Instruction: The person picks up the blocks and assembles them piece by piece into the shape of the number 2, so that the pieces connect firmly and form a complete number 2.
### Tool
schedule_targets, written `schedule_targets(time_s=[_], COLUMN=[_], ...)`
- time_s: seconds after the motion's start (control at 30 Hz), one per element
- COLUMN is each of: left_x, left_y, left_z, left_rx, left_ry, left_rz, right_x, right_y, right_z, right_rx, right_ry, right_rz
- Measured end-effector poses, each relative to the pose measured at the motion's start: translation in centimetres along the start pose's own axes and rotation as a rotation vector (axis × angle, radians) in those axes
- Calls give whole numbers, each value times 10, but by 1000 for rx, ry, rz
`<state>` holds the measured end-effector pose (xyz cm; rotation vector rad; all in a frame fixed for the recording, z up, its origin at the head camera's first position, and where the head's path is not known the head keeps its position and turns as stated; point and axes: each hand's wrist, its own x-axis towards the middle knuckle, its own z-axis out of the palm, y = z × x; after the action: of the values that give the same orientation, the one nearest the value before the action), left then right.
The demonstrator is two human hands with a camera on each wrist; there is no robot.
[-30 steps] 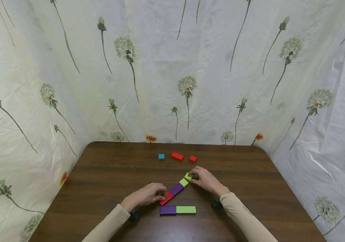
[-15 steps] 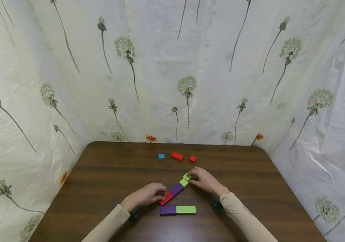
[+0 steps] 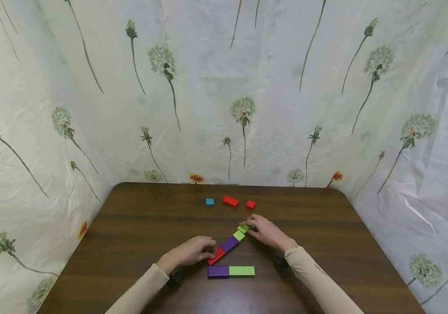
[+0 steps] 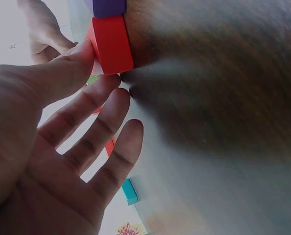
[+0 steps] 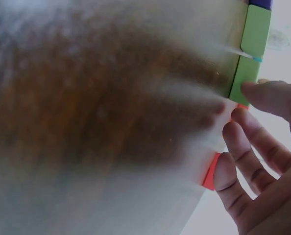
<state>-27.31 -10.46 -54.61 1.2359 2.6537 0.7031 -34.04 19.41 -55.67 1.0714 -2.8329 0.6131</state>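
Observation:
A slanting row of blocks lies on the table, end to end. At its near end is a red block (image 3: 217, 256), then a purple block (image 3: 229, 245), a green block (image 3: 239, 236) and another small green block (image 3: 243, 229) at the far end. My left hand (image 3: 192, 252) holds the red block's near end; in the left wrist view the thumb (image 4: 72, 73) presses its side. My right hand (image 3: 267, 232) has the far green block between thumb and index finger. In the right wrist view that thumb (image 5: 268, 95) lies on the block (image 5: 244, 81), other fingers spread below.
Nearer the person, a purple block (image 3: 218, 272) and a long green block (image 3: 241, 271) lie end to end. Toward the back edge are a small blue block (image 3: 210, 202), a longer red block (image 3: 230, 201) and a small red block (image 3: 250, 205). A flowered curtain (image 3: 208, 109) surrounds the table.
The far green block has shifted slightly left and turned into line against its neighbour. My right index finger has straightened along its far side. My left hand stays on the red block.

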Motion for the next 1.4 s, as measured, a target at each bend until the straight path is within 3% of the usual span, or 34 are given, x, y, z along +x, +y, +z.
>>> schedule_targets(time_s=[1.4], left_x=[-1], left_y=[1], left_z=[0], left_rx=[6], left_ry=[-8], left_rz=[-8], right_x=[0], right_y=[2], right_z=[4], right_rx=[-9], right_ry=[10], right_rz=[-22])
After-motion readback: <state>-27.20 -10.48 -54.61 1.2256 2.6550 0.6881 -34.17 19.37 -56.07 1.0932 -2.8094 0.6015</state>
